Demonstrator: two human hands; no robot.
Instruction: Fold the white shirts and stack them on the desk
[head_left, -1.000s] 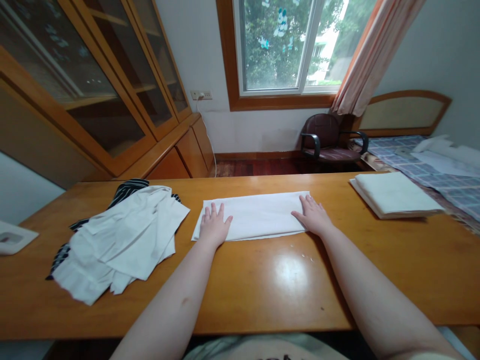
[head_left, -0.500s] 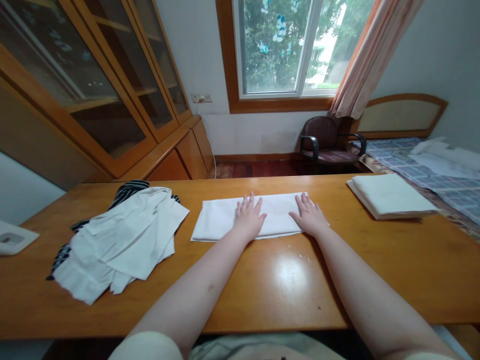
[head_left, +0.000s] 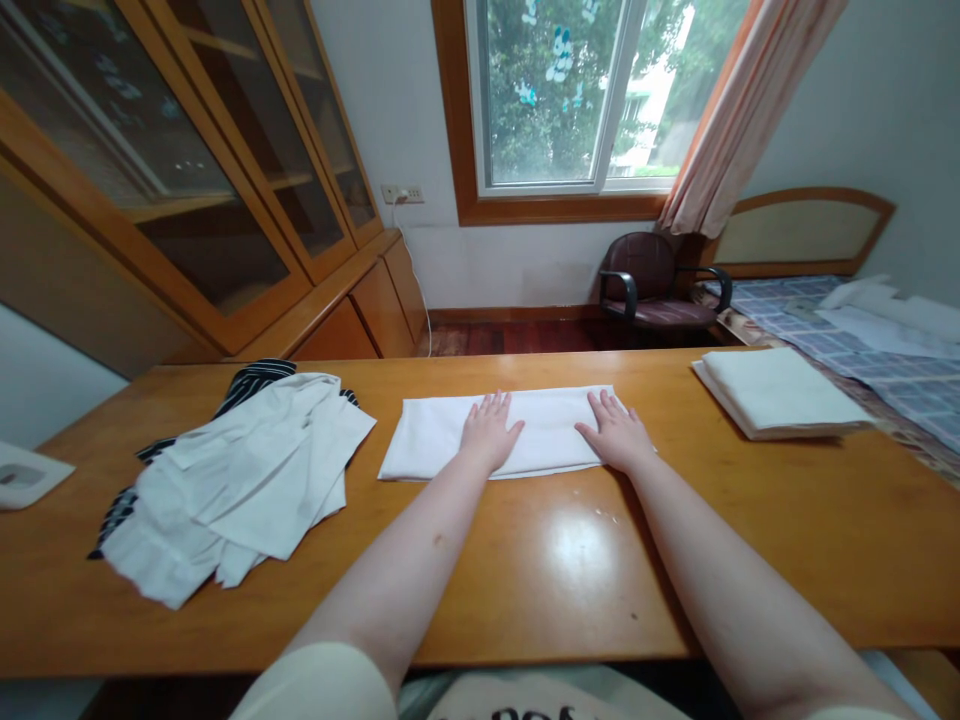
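A white cloth (head_left: 431, 435), folded into a long strip, lies flat on the wooden table (head_left: 570, 560) in front of me. My left hand (head_left: 490, 431) rests palm down on the middle of the strip, fingers stretched out. My right hand (head_left: 615, 433) lies flat on the cloth's right end, fingers also spread. Neither hand grips anything.
A loose pile of white and striped garments (head_left: 240, 480) lies to the left. A neatly folded stack of white cloth (head_left: 776, 392) sits at the right. A white object (head_left: 22, 475) pokes in at the far left edge. Behind the table stand a chair (head_left: 660, 285), cabinets and a bed.
My left hand slid right along the cloth from its left end to the middle. My right hand stayed on the right end.
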